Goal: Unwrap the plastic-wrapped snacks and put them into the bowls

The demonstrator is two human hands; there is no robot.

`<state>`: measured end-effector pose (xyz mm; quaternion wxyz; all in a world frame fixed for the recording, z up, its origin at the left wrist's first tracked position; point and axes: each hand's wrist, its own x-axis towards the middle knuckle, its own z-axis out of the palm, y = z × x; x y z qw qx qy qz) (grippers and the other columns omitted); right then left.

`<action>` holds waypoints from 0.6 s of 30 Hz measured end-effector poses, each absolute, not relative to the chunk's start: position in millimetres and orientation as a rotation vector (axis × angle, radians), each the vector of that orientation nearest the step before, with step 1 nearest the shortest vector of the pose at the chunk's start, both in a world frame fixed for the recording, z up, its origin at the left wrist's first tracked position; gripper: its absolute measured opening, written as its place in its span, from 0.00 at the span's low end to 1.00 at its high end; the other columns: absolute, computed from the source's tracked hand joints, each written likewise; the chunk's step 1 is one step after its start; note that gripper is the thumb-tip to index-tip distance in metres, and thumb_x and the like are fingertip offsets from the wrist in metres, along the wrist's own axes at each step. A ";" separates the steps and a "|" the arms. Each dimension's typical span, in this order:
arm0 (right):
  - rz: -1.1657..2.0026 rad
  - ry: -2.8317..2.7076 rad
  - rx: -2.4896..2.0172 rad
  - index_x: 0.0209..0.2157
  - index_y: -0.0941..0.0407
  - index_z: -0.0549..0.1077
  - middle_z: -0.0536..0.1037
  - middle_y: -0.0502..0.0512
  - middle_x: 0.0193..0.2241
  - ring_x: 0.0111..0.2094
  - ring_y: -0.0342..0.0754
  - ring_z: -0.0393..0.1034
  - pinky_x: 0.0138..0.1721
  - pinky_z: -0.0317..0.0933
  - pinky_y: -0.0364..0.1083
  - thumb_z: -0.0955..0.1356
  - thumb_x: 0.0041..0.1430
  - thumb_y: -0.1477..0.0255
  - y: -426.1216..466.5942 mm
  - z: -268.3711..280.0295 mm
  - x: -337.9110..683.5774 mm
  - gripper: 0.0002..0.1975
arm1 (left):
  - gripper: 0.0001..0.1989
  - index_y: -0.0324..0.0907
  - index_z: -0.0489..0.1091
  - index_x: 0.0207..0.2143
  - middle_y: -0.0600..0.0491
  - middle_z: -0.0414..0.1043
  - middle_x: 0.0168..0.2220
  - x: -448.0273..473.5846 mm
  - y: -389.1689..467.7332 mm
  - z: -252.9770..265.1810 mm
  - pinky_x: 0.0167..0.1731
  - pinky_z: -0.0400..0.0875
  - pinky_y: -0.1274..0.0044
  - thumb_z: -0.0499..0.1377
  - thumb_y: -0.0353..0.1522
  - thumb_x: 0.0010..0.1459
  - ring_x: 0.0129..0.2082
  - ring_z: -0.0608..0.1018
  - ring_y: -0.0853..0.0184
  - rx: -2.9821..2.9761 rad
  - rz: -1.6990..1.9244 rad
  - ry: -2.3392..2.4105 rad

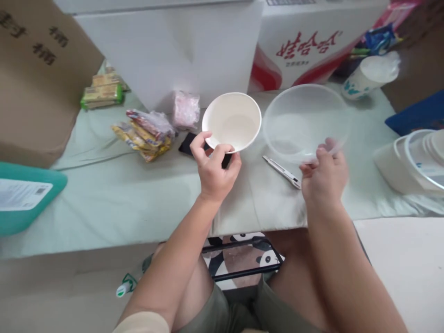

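Observation:
My left hand (218, 171) grips a white paper bowl (236, 120) by its near rim, thumb and fingers closed on it. The bowl is tilted so that its inside faces me, and it looks bare within. To the right, my right hand (324, 178) pinches the lower edge of a wider, translucent plastic bowl (301, 122); some fingers show through it. Between the two hands a white utility knife (282, 172) lies on the cloth. Behind my left hand a black flat object (187, 144) is partly hidden.
Snack packets (147, 134) and a pink wrapped pack (186, 109) lie left on the cloth-covered table (138, 203). White cartons (169, 51) stand behind. A paper cup (369, 76) and a tub (391, 162) are right, a green jug (27, 196) left.

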<state>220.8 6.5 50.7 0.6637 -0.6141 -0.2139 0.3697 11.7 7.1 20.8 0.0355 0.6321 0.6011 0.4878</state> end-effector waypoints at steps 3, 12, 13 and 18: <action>0.904 -0.457 -1.393 0.49 0.51 0.67 0.68 0.45 0.38 0.22 0.33 0.63 0.26 0.66 0.36 0.67 0.57 0.72 9.2 46.0 231.9 0.17 | 0.06 0.41 0.72 0.37 0.41 0.56 0.60 35.9 21.2 10.4 0.61 0.69 0.61 0.61 0.35 0.62 0.61 0.70 0.52 1.962 1.466 1.821; 0.860 -0.649 -1.442 0.53 0.47 0.63 0.66 0.53 0.53 0.26 0.35 0.65 0.27 0.65 0.41 0.63 0.59 0.72 1.0 36.1 254.3 0.20 | 0.27 0.44 0.67 0.59 0.39 0.55 0.63 37.4 19.7 -7.4 0.60 0.71 0.60 0.64 0.39 0.58 0.65 0.67 0.51 1.995 1.238 1.850; 0.828 -0.702 -1.479 0.53 0.46 0.63 0.66 0.54 0.53 0.26 0.36 0.64 0.26 0.64 0.41 0.63 0.58 0.71 -2.0 35.2 253.7 0.21 | 0.27 0.44 0.68 0.58 0.39 0.55 0.63 36.1 18.8 -7.9 0.60 0.71 0.60 0.64 0.39 0.58 0.65 0.67 0.51 1.988 1.221 1.864; 0.569 -0.848 -1.605 0.49 0.48 0.60 0.64 0.54 0.49 0.30 0.40 0.64 0.32 0.65 0.44 0.64 0.55 0.70 -13.1 39.0 245.3 0.19 | 0.24 0.43 0.70 0.56 0.39 0.57 0.62 33.6 21.1 -6.8 0.64 0.67 0.59 0.64 0.34 0.56 0.64 0.68 0.52 1.950 1.203 1.916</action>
